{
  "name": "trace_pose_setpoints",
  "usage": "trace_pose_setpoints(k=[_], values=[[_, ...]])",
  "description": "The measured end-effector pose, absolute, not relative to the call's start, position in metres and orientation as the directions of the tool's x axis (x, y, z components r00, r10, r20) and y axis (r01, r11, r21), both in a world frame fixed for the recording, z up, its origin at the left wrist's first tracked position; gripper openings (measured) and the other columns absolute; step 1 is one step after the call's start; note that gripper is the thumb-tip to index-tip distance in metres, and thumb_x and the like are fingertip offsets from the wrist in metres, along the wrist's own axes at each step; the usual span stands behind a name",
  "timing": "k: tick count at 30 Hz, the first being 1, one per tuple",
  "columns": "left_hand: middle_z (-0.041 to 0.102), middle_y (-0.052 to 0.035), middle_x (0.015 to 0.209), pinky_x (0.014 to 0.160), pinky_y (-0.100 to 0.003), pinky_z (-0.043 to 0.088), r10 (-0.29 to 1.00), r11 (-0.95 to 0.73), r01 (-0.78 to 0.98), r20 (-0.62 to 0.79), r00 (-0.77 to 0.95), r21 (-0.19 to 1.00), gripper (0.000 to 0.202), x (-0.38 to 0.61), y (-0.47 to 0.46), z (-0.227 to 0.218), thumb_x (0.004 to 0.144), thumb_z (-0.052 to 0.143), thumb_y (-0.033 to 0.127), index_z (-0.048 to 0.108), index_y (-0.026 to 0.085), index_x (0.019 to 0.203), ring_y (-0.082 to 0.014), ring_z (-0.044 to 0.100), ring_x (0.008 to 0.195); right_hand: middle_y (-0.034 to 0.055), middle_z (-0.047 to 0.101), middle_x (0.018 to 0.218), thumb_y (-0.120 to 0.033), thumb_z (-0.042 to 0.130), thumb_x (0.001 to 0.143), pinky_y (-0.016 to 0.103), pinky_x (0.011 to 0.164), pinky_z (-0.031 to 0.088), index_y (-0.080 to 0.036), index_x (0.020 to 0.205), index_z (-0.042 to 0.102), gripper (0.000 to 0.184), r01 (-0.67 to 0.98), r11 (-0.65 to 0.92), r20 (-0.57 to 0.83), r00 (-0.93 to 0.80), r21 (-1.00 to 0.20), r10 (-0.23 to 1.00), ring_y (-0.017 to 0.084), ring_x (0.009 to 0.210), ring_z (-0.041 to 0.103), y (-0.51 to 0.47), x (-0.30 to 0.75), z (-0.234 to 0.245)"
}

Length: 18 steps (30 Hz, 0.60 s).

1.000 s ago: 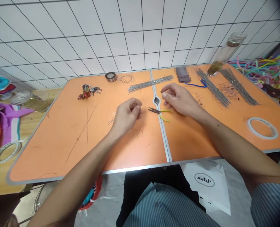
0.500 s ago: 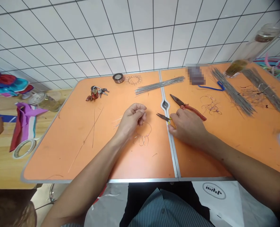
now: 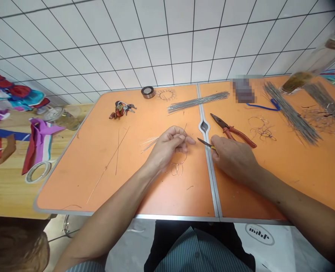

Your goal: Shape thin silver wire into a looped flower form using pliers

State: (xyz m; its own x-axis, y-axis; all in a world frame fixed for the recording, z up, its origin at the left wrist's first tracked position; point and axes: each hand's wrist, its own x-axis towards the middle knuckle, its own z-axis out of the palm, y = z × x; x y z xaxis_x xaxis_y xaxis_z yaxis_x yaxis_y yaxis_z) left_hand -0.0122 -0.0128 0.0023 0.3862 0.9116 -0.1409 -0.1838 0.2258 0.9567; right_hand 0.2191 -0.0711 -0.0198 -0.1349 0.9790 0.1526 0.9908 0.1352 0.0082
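Note:
My left hand [image 3: 171, 145] is closed in a pinch over the left half of the table, its thumb against the index finger. A thin copper wire with small loops [image 3: 177, 169] hangs below these fingers, and a fine wire end shows above them. My right hand [image 3: 232, 155] wraps around small yellow-handled pliers [image 3: 205, 143], whose dark narrow jaws point left toward my left fingertips without touching them. Just beyond my right hand lie larger red-handled pliers [image 3: 232, 130]. Several thin straight wires [image 3: 149, 142] stick out on the left side of my left hand.
A silver wire bundle [image 3: 198, 102], a tape roll [image 3: 148, 92] and keys [image 3: 123, 108] lie toward the back. Grey wire bundles [image 3: 292, 113] and a tilted glass bottle [image 3: 300, 77] are at right. A metal seam [image 3: 212, 181] divides the orange table [image 3: 71, 177]. Another person's head [image 3: 17, 245] shows lower left.
The view has shifted slightly, moving the scene rightward. My left fingers have extended a little to the right, toward the small pliers, which now look narrower at the jaws.

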Motion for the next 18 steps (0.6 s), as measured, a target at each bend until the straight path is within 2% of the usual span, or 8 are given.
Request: trace_pose_setpoints(k=[3, 6, 8, 10, 11, 14, 16, 18], values=[[0.067, 0.0013, 0.073, 0.058, -0.021, 0.041, 0.93, 0.213, -0.163, -0.149, 0.336, 0.963, 0.006, -0.011, -0.014, 0.003, 0.09, 0.063, 0.015, 0.064, 0.019, 0.095, -0.0082, 0.049, 0.054, 0.0074, 0.071, 0.084, -0.016, 0.057, 0.092, 0.034, 0.057, 0.016, -0.02, 0.099, 0.066, 0.012, 0.989, 0.088, 0.215, -0.061, -0.118, 0.975, 0.023, 0.078, 0.064, -0.067, 0.223, -0.019], [0.045, 0.0071, 0.062, 0.051, -0.02, 0.026, 0.933, 0.223, -0.146, -0.168, 0.318, 0.964, 0.005, -0.011, -0.015, 0.004, 0.095, 0.064, 0.02, 0.067, 0.019, 0.099, -0.0079, 0.033, 0.05, 0.0044, 0.073, 0.082, -0.016, 0.057, 0.09, 0.032, 0.059, 0.03, -0.02, 0.119, 0.068, 0.031, 0.917, 0.105, 0.21, -0.023, -0.385, 0.977, 0.024, 0.082, 0.068, -0.065, 0.224, -0.009], [0.039, 0.0082, 0.059, 0.049, -0.021, 0.021, 0.929, 0.218, -0.158, -0.156, 0.335, 0.963, 0.01, -0.011, -0.016, 0.004, 0.098, 0.066, 0.029, 0.068, 0.019, 0.1, -0.0083, 0.029, 0.05, 0.0028, 0.073, 0.078, -0.019, 0.056, 0.093, 0.031, 0.063, 0.041, -0.021, 0.124, 0.07, 0.034, 0.779, 0.091, 0.083, -0.051, -0.62, 0.995, 0.024, 0.08, 0.07, -0.064, 0.224, 0.001], [0.044, 0.0076, 0.057, 0.05, -0.022, 0.023, 0.922, 0.205, -0.15, -0.14, 0.36, 0.967, 0.017, -0.011, -0.016, 0.004, 0.099, 0.068, 0.035, 0.07, 0.019, 0.104, -0.0089, 0.031, 0.049, 0.0037, 0.075, 0.078, -0.029, 0.058, 0.098, 0.033, 0.068, 0.05, -0.021, 0.116, 0.074, 0.026, 0.592, -0.004, -0.084, -0.107, -0.806, 0.991, 0.023, 0.077, 0.072, -0.064, 0.223, 0.01], [0.049, 0.0065, 0.057, 0.05, -0.022, 0.026, 0.918, 0.201, -0.139, -0.137, 0.372, 0.97, 0.019, -0.011, -0.016, 0.004, 0.098, 0.069, 0.036, 0.071, 0.019, 0.108, -0.0094, 0.035, 0.049, 0.005, 0.077, 0.082, -0.035, 0.06, 0.099, 0.035, 0.071, 0.054, -0.021, 0.113, 0.076, 0.026, 0.518, -0.045, -0.131, -0.131, -0.854, 0.983, 0.023, 0.077, 0.072, -0.064, 0.223, 0.014], [0.068, 0.0005, 0.067, 0.055, -0.023, 0.036, 0.911, 0.196, -0.128, -0.132, 0.392, 0.972, 0.021, -0.011, -0.016, 0.004, 0.095, 0.071, 0.033, 0.073, 0.019, 0.111, -0.0098, 0.046, 0.052, 0.0092, 0.082, 0.099, -0.052, 0.064, 0.101, 0.038, 0.079, 0.057, -0.021, 0.105, 0.079, 0.035, 0.468, -0.033, -0.12, -0.157, -0.883, 0.98, 0.024, 0.085, 0.074, -0.065, 0.224, 0.018], [0.073, -0.0017, 0.073, 0.057, -0.023, 0.039, 0.912, 0.194, -0.15, -0.122, 0.391, 0.969, 0.018, -0.01, -0.017, 0.004, 0.092, 0.071, 0.029, 0.073, 0.018, 0.106, -0.009, 0.049, 0.052, 0.0093, 0.083, 0.107, -0.054, 0.058, 0.105, 0.037, 0.079, 0.055, -0.022, 0.103, 0.08, 0.039, 0.561, 0.032, -0.053, -0.136, -0.827, 0.989, 0.026, 0.093, 0.075, -0.066, 0.223, 0.017], [0.071, -0.0009, 0.072, 0.055, -0.023, 0.036, 0.917, 0.19, -0.157, -0.118, 0.382, 0.969, 0.015, -0.01, -0.018, 0.004, 0.092, 0.069, 0.025, 0.073, 0.017, 0.104, -0.0081, 0.046, 0.051, 0.008, 0.082, 0.106, -0.051, 0.052, 0.109, 0.036, 0.077, 0.051, -0.022, 0.104, 0.079, 0.04, 0.667, 0.094, 0.02, -0.117, -0.739, 0.993, 0.026, 0.096, 0.074, -0.067, 0.22, 0.014]])
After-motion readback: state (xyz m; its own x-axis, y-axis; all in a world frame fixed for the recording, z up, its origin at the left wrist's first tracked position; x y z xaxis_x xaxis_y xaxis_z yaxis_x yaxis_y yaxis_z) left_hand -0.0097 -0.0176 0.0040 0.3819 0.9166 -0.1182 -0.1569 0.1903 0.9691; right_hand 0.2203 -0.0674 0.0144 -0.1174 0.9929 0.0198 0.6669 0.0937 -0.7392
